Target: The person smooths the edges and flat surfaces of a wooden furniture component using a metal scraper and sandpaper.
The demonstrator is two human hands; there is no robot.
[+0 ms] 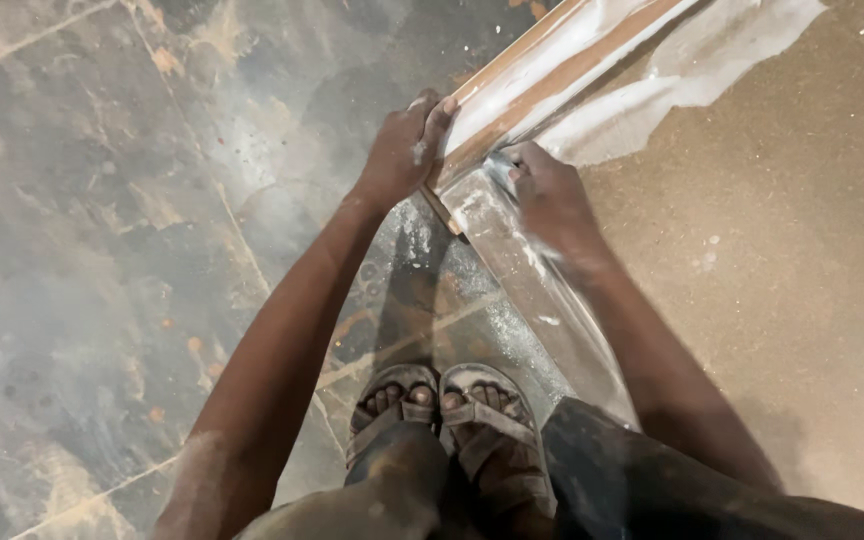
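Observation:
A long wooden strip (552, 65), dusted white, lies along the left edge of a brown board (782, 250) and runs up to the right. My left hand (402, 150) grips the strip's near end, thumb on its top face. My right hand (547, 195) is closed just to the right of that end, pressed down on the board's dusty edge; whether it holds something small is hidden by the fingers. Both forearms carry white dust.
White powder (692, 65) is spread on the board beside the strip. The board's pale edge (542, 300) slopes down toward my sandalled feet (442, 405). A stained grey stone floor (102, 250) fills the left side.

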